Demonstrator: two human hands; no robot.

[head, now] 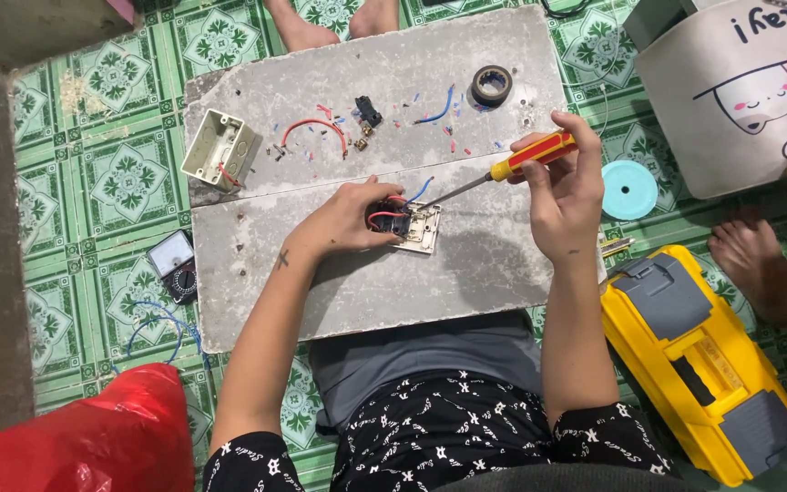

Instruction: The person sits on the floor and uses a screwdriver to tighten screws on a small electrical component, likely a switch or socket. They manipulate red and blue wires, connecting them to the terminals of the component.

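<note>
Grey shirt, black white-patterned shorts, bare arms.

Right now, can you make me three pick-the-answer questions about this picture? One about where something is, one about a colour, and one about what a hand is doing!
1. Where is the roll of tape?
A. on the far part of the grey board
B. inside the yellow toolbox
C. on the red bag

2. What colour is the screwdriver handle?
A. blue and white
B. red and yellow
C. all black

3. What is the left hand doing?
A. waving in the air
B. resting on the floor
C. holding the switch plate down on the board

Answers:
1 A, it lies near the board's far edge.
2 B, red handle with yellow ends in the right hand.
3 C, its fingers press on the plate with the wires.
</note>
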